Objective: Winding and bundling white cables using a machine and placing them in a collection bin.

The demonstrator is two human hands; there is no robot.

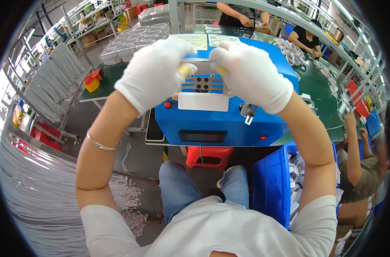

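Observation:
A blue bench machine (246, 130) stands in front of me, with a metal fixture (202, 83) above a white plate (202, 102). Both my hands wear white gloves with yellowish coverings on some fingertips. Over the machine's left side, my left hand (154, 73) is closed, thumb and fingers pinched near the fixture. Opposite it, my right hand (253, 75) is curled closed at the fixture's right end. A pale strip shows between the hands, but what the fingers grip is hidden. A small metal bracket (247, 111) sits below my right wrist.
Bundles of grey-white cables (45, 192) hang at the left. A blue bin (270, 184) of white parts stands by my right leg. Clear plastic trays (137, 40) and a red-yellow tape dispenser (93, 80) lie on the green table (111, 81). Other people work ahead and at right.

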